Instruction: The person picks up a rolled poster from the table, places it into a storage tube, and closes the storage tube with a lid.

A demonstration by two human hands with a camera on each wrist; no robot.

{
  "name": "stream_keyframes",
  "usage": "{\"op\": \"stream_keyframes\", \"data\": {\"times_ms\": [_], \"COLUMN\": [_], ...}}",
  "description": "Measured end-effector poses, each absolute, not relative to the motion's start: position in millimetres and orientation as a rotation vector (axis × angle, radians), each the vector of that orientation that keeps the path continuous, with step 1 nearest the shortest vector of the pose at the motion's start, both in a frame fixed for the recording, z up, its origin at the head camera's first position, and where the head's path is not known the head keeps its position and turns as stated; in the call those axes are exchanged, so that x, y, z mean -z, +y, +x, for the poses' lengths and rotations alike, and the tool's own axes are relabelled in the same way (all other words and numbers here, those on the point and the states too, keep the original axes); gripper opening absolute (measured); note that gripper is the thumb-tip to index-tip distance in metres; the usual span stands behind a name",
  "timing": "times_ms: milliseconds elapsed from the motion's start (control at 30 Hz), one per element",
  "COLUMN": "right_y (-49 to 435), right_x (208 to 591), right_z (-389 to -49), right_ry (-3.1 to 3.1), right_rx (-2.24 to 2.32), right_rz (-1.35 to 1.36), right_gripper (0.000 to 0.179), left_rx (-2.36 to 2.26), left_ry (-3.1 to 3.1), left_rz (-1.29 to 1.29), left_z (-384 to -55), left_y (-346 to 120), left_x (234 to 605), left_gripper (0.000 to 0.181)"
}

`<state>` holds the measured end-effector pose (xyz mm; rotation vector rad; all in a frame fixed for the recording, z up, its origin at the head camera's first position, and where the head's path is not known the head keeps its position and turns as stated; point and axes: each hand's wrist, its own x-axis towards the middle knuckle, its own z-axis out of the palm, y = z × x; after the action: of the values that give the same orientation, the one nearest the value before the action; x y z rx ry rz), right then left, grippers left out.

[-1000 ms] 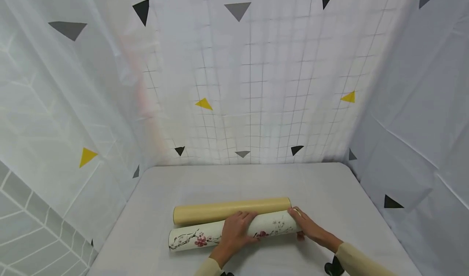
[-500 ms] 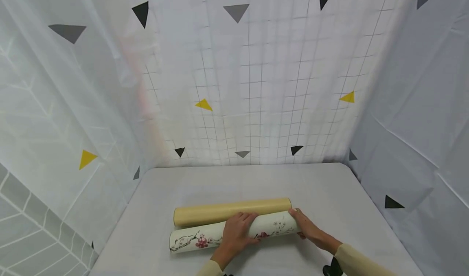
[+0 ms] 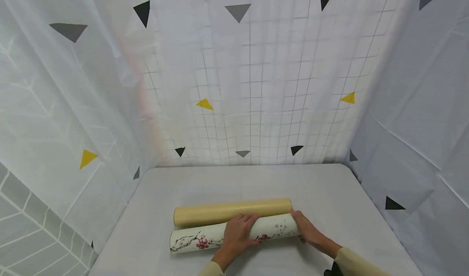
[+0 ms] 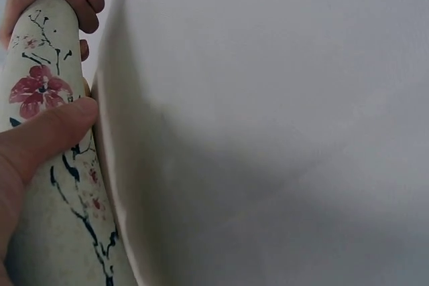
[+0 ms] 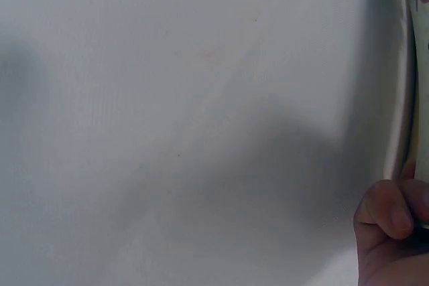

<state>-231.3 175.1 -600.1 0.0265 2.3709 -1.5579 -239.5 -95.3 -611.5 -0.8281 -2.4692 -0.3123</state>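
A white roll painted with dark branches and red blossoms lies across the near part of the table. My left hand holds it around the middle, fingers over the top and thumb along the near side. At its right end my right hand grips the roll, covering that end. In the right wrist view the curled fingers of this hand show at the lower right, by the roll's edge. Just behind lies a plain yellow roll, nearly parallel, which neither hand holds.
Both rolls are on a white-covered table. A white sheet with grid lines and triangles hangs behind it, and more sheeting stands at the left and right. A dark object shows beneath the right sleeve.
The right end of the white roll has come slightly nearer to me, with my right hand on it. My left hand keeps its place, and the yellow roll stays where it was.
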Motion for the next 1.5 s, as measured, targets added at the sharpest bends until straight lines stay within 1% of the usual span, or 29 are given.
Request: {"op": "stream_keyframes", "data": {"times_ms": [133,333,433,767,867,1033,1133,1367,1500], "right_y": [176,178,179,183,187,196,200,204,206], "right_x": [603,610,614,618,615,610,606,589,581], "right_z": [-234,-240,-242,-246,-246,-249,-253,-264,-269], "right_ry": [2.448,2.585,2.621,2.741,2.762,2.85,2.917,3.01,3.067], "right_rx": [1.505,1.33,1.296,1.269,1.213,1.066,1.026,1.061,1.078], "right_rz": [0.062,0.136,0.134,0.028,0.003,0.035,0.031,-0.029,-0.098], "right_gripper": [0.053,0.065,0.067,0.056,0.057,0.061,0.059,0.06,0.055], "left_rx": [0.307,0.292,0.289,0.274,0.254,0.234,0.233,0.273,0.324], "left_ry": [-2.466,-2.462,-2.457,-2.514,-2.525,-2.549,-2.57,-2.581,-2.559], "left_rz": [-0.834,-0.853,-0.858,-0.902,-0.919,-0.95,-0.961,-0.948,-0.946], "left_z": [-240,-242,-242,-240,-240,-243,-244,-247,-251], "left_y": [-94,-94,-94,-95,-95,-93,-94,-95,-95], "left_x": [613,619,621,622,623,618,616,617,614], "left_gripper": [0.089,0.088,0.088,0.088,0.09,0.092,0.093,0.095,0.096]}}
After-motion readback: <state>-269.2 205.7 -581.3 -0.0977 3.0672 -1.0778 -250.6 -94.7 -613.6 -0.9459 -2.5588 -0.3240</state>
